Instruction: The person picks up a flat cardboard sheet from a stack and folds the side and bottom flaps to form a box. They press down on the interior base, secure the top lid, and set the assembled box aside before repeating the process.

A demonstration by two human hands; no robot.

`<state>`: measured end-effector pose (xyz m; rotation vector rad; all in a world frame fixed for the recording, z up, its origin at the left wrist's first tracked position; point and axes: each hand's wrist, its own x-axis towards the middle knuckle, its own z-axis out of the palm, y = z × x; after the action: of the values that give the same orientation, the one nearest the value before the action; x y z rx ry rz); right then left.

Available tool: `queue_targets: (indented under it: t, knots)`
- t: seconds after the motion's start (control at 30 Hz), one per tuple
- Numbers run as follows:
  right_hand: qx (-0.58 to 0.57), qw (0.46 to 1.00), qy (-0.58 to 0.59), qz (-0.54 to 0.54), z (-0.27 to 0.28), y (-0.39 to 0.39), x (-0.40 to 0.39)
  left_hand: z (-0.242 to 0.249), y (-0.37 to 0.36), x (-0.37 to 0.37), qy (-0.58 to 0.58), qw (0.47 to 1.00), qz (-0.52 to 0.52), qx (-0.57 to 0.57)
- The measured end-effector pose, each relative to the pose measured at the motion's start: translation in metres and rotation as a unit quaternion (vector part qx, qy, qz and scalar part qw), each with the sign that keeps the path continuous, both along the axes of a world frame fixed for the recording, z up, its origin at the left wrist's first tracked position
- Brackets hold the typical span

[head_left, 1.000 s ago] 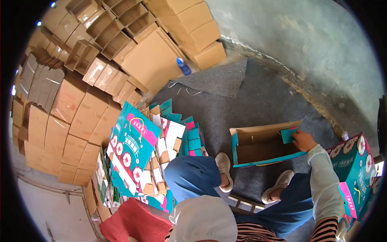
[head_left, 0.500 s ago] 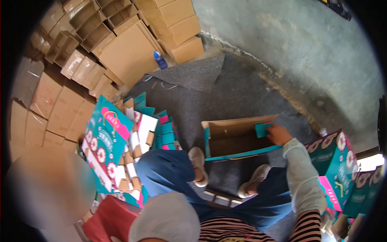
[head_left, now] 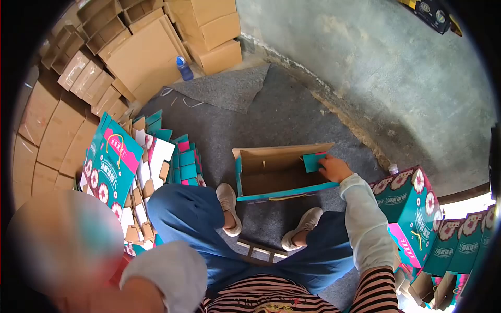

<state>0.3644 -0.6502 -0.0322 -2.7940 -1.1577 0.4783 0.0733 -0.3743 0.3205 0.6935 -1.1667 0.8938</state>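
Note:
An open-topped carton gift box (head_left: 271, 195), teal outside and brown inside, stands on the floor in front of my feet. My right hand (head_left: 335, 168) is at its right end, with the fingers closed over the edge by a small teal flap (head_left: 313, 162) that folds inward. A yellow cord handle lies along the box's near side. At the lower left, my left hand (head_left: 96, 298) is blurred and partly cut off by the frame, with its fingers not made out. A grey sleeve (head_left: 169, 268) covers that forearm.
Flattened teal and white cartons (head_left: 112, 167) are piled at my left. Finished-looking teal boxes (head_left: 412, 208) stand at my right. Brown cartons (head_left: 216, 55) are stacked at the back left, near a blue bottle (head_left: 184, 69). A concrete wall (head_left: 334, 57) rises behind.
The view has shifted to the right, so everything sits further left. My right hand stays at the box's right end. My left forearm has swung further toward the lower left.

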Motion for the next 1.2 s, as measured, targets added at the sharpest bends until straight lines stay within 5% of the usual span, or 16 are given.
queue_targets:
  t: [0.23,0.5,0.73,0.83,0.93,1.0,1.1,1.13,1.17,1.2]
  knots:
    - [-0.067,0.996,0.051,-0.026,0.003,0.007,0.003,-0.006,0.018,0.000,0.042,0.986,0.151,0.049]
    - [0.028,0.999,-0.026,0.006,-0.001,-0.002,0.000,-0.015,0.027,0.002,-0.002,0.956,0.290,0.043]
    - [-0.006,0.999,-0.044,0.020,0.015,0.002,-0.001,-0.005,0.039,0.015,0.000,0.873,0.483,0.069]
    - [0.138,0.984,-0.106,0.026,0.047,0.010,-0.004,-0.001,0.044,0.021,-0.011,0.829,0.556,0.064]
    - [0.382,0.919,-0.062,-0.074,0.155,0.039,-0.057,-0.003,0.052,0.027,-0.003,0.776,0.627,0.064]
    - [0.548,0.819,-0.084,-0.146,0.217,0.045,-0.106,-0.019,0.056,0.030,0.041,0.728,0.680,0.071]
    - [0.660,0.650,-0.309,0.215,0.257,-0.045,-0.147,-0.085,0.059,0.050,0.272,0.644,0.698,0.156]
    - [0.759,0.543,-0.095,0.346,0.303,-0.005,-0.181,-0.115,0.058,0.056,0.378,0.647,0.634,0.189]
    - [0.684,0.636,-0.247,0.260,0.324,0.001,-0.201,-0.140,0.056,0.061,0.447,0.632,0.589,0.233]
    - [0.626,0.673,-0.292,0.267,0.334,0.011,-0.209,-0.163,0.061,0.067,0.459,0.635,0.558,0.274]
